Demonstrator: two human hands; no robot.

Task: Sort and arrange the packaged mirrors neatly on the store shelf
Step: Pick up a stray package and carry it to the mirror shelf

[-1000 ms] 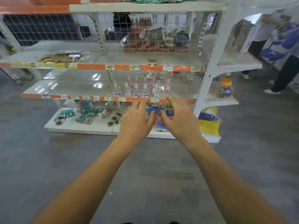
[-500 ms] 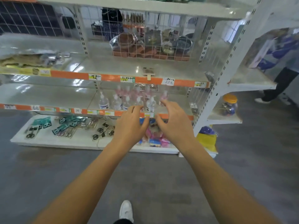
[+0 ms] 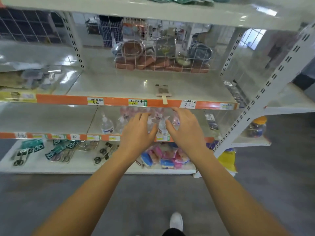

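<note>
**Kid:** What are the hands doing?

**Me:** Both are stretched out in front of the shelves. The left hand point(image 3: 138, 132) and the right hand point(image 3: 185, 129) have loose, spread fingers and hold nothing. They are close together but not touching.

**Kid:** Where are the mirrors?

**Me:** I think they are in the wire basket point(image 3: 162, 65) at the back of the middle shelf point(image 3: 119, 86). Round shiny things in crinkly clear bags point(image 3: 129, 48) sit there on brown, block-shaped pieces. The wire grid and the blur make them hard to read. They are higher up and well apart from the fingertips.

**Kid:** What is right by the fingers?

**Me:** Small clear bottles point(image 3: 107, 126) with pump tops, some pink, on the shelf below. The hands cover part of that row. I cannot tell if a finger touches one.

**Kid:** And that flat thing near the edge?

**Me:** A little flat pack point(image 3: 162, 90) with a pale stick poking over the orange strip point(image 3: 63, 99). Paper price tags with handwriting are stuck on that strip.

**Kid:** What's at the bottom?

**Me:** Scissors in packs point(image 3: 102, 152) on the white bottom shelf, and soft pink and blue packets point(image 3: 167, 157), partly hidden by the arms. A jar with an orange lid point(image 3: 256, 127) stands on the side shelf. One white shoe point(image 3: 176, 221) shows on the grey floor.
</note>
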